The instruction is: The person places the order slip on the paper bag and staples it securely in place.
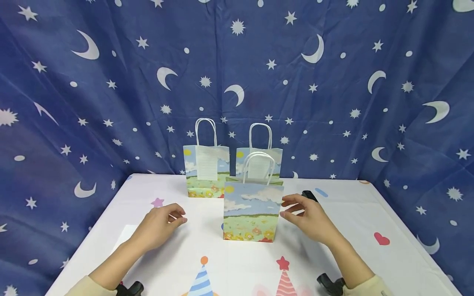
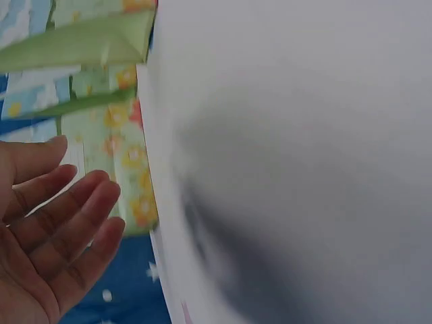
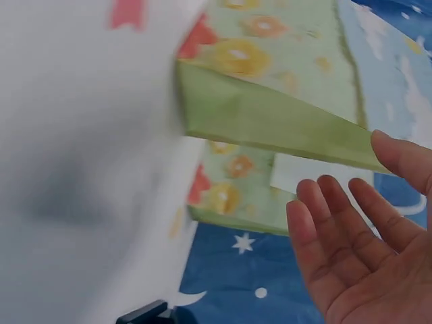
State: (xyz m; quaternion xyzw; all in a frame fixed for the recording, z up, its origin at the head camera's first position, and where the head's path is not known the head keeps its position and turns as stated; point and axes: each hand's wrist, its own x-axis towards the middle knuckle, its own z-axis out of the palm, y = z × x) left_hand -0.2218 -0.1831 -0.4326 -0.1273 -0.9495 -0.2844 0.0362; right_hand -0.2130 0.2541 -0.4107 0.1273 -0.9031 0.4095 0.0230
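Note:
A paper gift bag (image 1: 253, 213) with white rope handles and a meadow print stands upright at the front. Beside its right edge is my right hand (image 1: 308, 217), fingers loosely bent and holding nothing. In the right wrist view the thumb (image 3: 402, 156) lies close to the bag's green side panel (image 3: 270, 118); whether they touch I cannot tell. Left of that bag, apart from it, my left hand (image 1: 160, 225) hovers over the table with relaxed fingers. Two similar bags stand behind: one at back left (image 1: 224, 164), one at back right (image 1: 277, 155), partly hidden. Each bears a white paper.
A white tablecloth (image 1: 333, 255) with printed party hats and shapes covers the table. Partly under my left forearm lies a white sheet (image 1: 127, 232). Behind my right hand is a black object (image 1: 309, 195). A blue star-and-moon curtain (image 1: 237, 61) hangs behind.

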